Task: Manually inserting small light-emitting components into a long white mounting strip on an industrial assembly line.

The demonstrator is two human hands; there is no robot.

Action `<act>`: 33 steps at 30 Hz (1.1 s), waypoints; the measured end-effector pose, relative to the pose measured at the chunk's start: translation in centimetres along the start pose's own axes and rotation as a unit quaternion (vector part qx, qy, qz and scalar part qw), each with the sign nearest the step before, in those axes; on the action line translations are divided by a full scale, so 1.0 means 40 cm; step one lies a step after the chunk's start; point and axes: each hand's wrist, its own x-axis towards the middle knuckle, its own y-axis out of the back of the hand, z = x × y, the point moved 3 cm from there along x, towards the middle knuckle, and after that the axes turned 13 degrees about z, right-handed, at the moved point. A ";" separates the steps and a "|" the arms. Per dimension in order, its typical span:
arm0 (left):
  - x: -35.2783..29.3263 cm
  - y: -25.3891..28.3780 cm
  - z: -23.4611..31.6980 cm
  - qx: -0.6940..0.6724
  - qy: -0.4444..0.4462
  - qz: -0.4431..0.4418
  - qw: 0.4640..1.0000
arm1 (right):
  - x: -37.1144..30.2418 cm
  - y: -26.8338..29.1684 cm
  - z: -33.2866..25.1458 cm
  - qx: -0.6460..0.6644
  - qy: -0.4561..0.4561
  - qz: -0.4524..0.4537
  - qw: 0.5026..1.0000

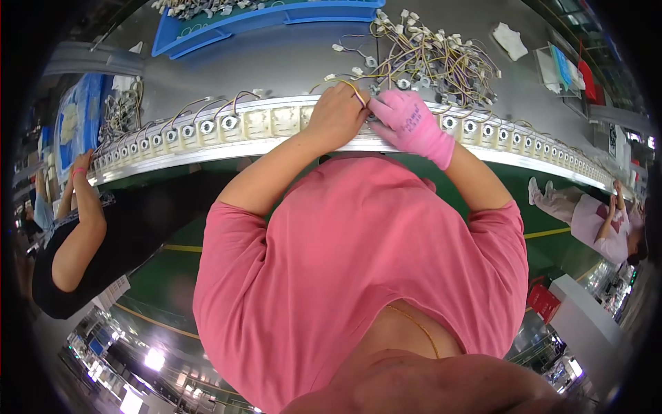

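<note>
Along the slotted white rail, which runs left to right, the bare left hand curls nearest the yellow-and-violet wire lead, arched over its fingers toward the bent, gloved right hand; whether either pinches anything I cannot tell.

Single head-worn fisheye view, left of side-by-side pair, facing steeply down. Near: wearer's pink shirt, filling centre. Just beyond, at close range: left hand, gloved right hand. Far: blue tray. Long rail bowed by lens, left to right.
</note>
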 end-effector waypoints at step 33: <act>-0.002 -0.019 0.030 0.129 -0.001 -0.011 0.992 | 0.057 0.092 -0.075 0.023 -0.027 0.175 0.984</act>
